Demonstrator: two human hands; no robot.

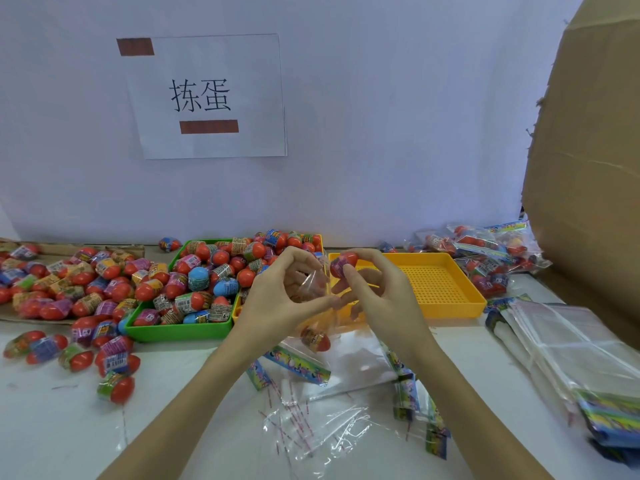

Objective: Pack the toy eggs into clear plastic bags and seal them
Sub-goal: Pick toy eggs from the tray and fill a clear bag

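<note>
Green tray [180, 332], smooth plastic w/ low walls, sits heaped w/ toy eggs [207, 271]: oval, glossy red shells w/ printed shrink bands, a few blue ones mixed in. Yellow tray [450, 303] beside it has a perforated grid floor; what shows of that floor is bare. More loose eggs [79, 289] spread over a cardboard sheet and the white table [52, 427] to the left. Far right, by a big cardboard box [588, 150], a pile of filled bags [485, 251] w/ eggs inside; nearer, a stack of flat empty bags [561, 344] w/ colourful printed header cards. Thin crinkly film and red-striped strips [311, 427] lie at the table's front edge. Left hand [280, 296] pinches the rim of a clear bag [317, 289], thumb and fingers curled to hold its mouth apart. Right hand [377, 296] has a closed grip on a red egg [343, 263] at the fingertips, right at the bag's mouth, just above it. Another egg [316, 338] already sits low inside the hanging bag, above the table. Paper sign [207, 95] taped to the wall behind.
</note>
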